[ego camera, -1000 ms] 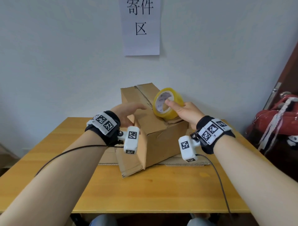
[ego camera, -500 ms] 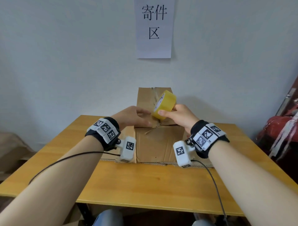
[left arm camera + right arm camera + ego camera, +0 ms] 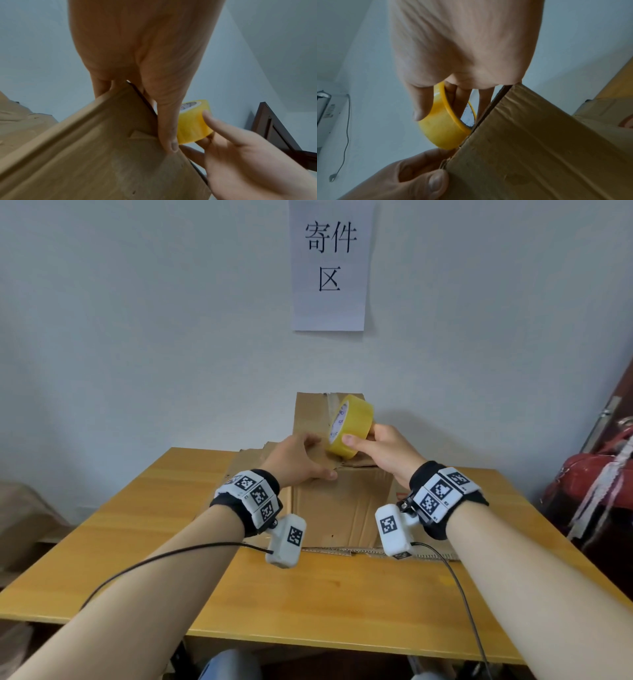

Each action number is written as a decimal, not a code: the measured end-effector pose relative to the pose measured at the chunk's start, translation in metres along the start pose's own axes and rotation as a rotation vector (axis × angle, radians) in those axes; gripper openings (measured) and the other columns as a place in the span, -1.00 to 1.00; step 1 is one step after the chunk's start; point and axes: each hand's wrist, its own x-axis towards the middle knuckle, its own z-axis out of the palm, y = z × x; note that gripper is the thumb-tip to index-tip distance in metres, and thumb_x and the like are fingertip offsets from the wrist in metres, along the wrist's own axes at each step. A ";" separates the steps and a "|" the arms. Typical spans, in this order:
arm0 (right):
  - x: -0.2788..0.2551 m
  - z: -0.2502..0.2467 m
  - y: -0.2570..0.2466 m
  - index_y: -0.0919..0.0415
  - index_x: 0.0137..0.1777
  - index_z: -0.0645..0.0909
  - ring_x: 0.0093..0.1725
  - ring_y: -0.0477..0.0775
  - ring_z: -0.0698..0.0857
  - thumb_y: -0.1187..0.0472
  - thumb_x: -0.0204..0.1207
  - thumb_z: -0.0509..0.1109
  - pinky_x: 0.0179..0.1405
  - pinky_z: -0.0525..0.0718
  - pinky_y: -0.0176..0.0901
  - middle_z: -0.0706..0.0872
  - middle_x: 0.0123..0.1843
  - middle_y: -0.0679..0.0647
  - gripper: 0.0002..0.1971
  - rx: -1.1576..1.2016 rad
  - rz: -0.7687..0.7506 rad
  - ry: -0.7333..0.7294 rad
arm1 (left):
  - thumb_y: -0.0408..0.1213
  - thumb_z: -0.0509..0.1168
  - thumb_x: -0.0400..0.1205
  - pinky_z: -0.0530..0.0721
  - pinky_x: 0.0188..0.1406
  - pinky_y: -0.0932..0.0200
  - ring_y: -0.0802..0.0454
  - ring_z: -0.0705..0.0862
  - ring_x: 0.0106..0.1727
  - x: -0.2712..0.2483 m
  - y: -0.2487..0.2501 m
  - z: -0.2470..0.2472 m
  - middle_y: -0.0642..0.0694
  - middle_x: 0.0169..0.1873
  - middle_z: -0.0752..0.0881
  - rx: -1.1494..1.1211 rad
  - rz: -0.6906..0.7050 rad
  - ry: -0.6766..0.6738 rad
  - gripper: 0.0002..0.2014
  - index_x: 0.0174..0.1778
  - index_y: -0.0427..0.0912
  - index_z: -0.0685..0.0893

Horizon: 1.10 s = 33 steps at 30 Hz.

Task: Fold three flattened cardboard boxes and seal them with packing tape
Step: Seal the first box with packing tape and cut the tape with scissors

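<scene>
A brown cardboard box [image 3: 342, 508] stands on the wooden table [image 3: 308, 594], one face square to me and a flap raised at the back. My left hand [image 3: 301, 460] holds its top front edge, fingers on the top flaps and thumb on the front face; the left wrist view shows that thumb [image 3: 169, 135] along the box [image 3: 102, 148] edge. My right hand [image 3: 373, 446] grips a yellow tape roll [image 3: 356, 422] just above the box top, thumb on the outside and fingers through the core. The right wrist view shows the roll [image 3: 440, 129] beside the box [image 3: 539, 148] corner.
Flattened cardboard [image 3: 431, 554] lies under the box and sticks out at the right. A red bag [image 3: 589, 484] and a dark door [image 3: 616, 405] are at the right. A paper sign [image 3: 329, 265] hangs on the wall behind. More cardboard [image 3: 20, 515] sits low at left.
The box has turned from corner-on to face-on. My left hand moved onto its top front edge. The right hand kept the tape roll and tilted it over the box top.
</scene>
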 end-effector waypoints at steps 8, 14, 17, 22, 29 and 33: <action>0.008 0.011 -0.002 -0.03 -0.01 0.68 0.10 0.00 0.78 -0.16 0.64 0.39 0.32 0.69 0.13 0.83 0.04 -0.04 -0.78 0.012 0.001 0.075 | 0.54 0.39 0.06 0.56 0.34 -0.18 -0.13 0.57 0.40 0.006 0.005 0.036 0.17 0.24 0.73 0.069 0.031 0.141 -0.02 0.45 0.28 0.49; 0.017 0.010 0.007 -0.03 0.07 0.75 0.19 -0.04 0.79 -0.12 0.62 0.44 0.42 0.64 0.13 0.86 0.09 -0.08 -0.78 0.122 -0.010 0.077 | 0.61 0.33 0.03 0.54 0.18 -0.13 -0.18 0.62 0.27 0.019 0.001 0.044 0.24 -0.05 0.74 0.132 0.038 0.175 -0.20 0.11 0.26 0.55; 0.019 0.007 0.008 0.05 0.14 0.76 0.23 -0.02 0.78 -0.11 0.62 0.44 0.46 0.61 0.12 0.86 0.13 -0.04 -0.73 0.169 -0.003 0.085 | 0.58 0.34 0.05 0.51 -0.02 -0.04 -0.22 0.63 0.09 0.021 0.002 0.046 0.20 -0.32 0.60 0.118 0.037 0.183 -0.34 -0.25 0.13 0.40; 0.018 0.005 0.005 0.14 0.17 0.76 0.20 0.02 0.79 -0.08 0.62 0.45 0.39 0.65 0.02 0.86 0.13 0.04 -0.68 0.180 0.036 0.101 | 0.59 0.32 0.03 0.35 -0.07 0.00 -0.23 0.60 0.14 0.021 0.001 0.049 0.14 -0.25 0.62 0.126 0.017 0.197 -0.29 -0.17 0.10 0.45; 0.021 0.001 -0.004 0.20 0.17 0.76 0.24 0.08 0.75 -0.45 0.15 0.52 0.34 0.57 -0.02 0.84 0.15 0.07 -0.20 0.149 0.114 0.157 | 0.57 0.38 0.09 0.32 0.00 -0.02 -0.24 0.57 0.26 0.020 0.001 0.051 0.04 -0.03 0.72 0.151 0.016 0.212 -0.15 0.10 0.00 0.54; 0.019 0.001 -0.011 0.20 0.19 0.76 0.26 0.04 0.72 -0.41 0.27 0.52 0.09 0.52 -0.18 0.83 0.16 0.06 -0.28 0.134 0.150 0.129 | 0.58 0.36 0.08 0.39 0.06 -0.06 -0.27 0.56 0.26 0.019 0.001 0.052 0.04 -0.10 0.72 0.136 0.018 0.207 -0.21 -0.01 0.03 0.51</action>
